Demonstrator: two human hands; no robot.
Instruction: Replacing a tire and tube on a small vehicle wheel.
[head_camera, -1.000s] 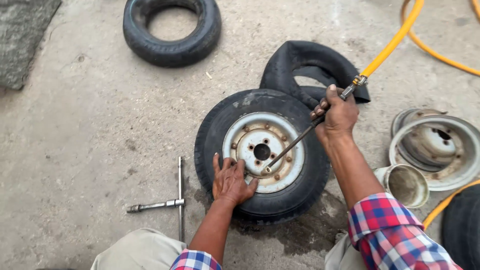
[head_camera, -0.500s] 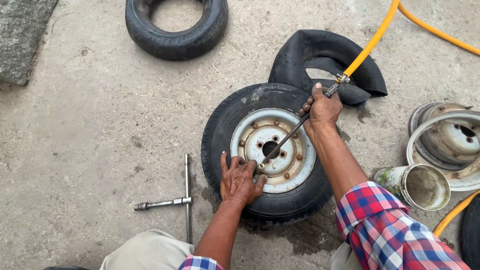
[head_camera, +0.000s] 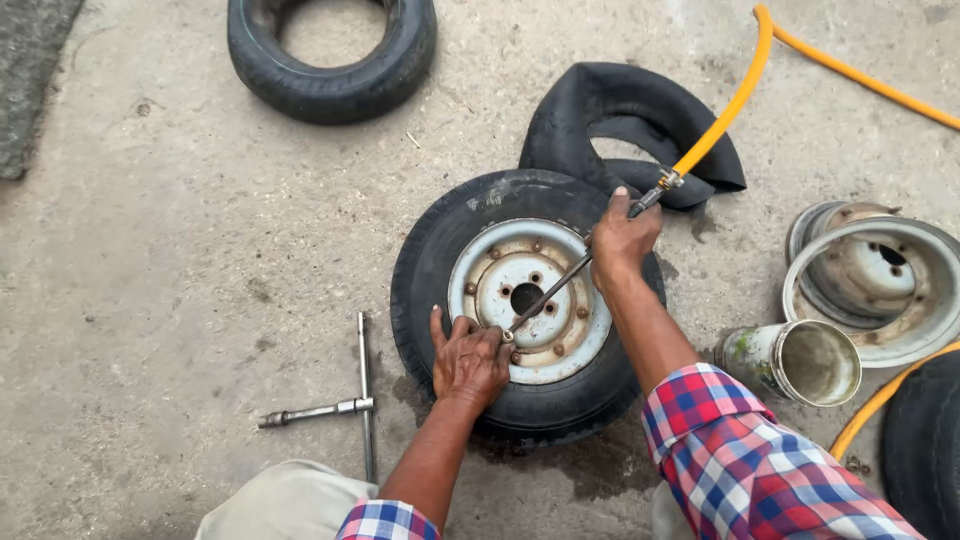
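On the concrete floor (head_camera: 200, 250) straight ahead of you lies the small black tyre on its rusty white steel rim (head_camera: 527, 300), flat on its side. Your left hand (head_camera: 468, 362) rests on the near edge of that rim, fingers curled at the valve, where the tip of the thin metal air chuck rod (head_camera: 560, 285) meets it. Your right hand (head_camera: 622, 240) is closed around the rod's upper end, over the tyre's far right side, just below the brass coupling to the yellow air hose (head_camera: 735, 100), which runs off toward the top right. Behind the tyre, touching it, sits a limp black rubber inner tube (head_camera: 620, 105). To its right stand a dirty metal can (head_camera: 790, 360) and bare white rim halves (head_camera: 880, 280). Left of the tyre lies a steel cross wrench (head_camera: 345, 405), and farther off, a bare black tyre (head_camera: 330, 55).
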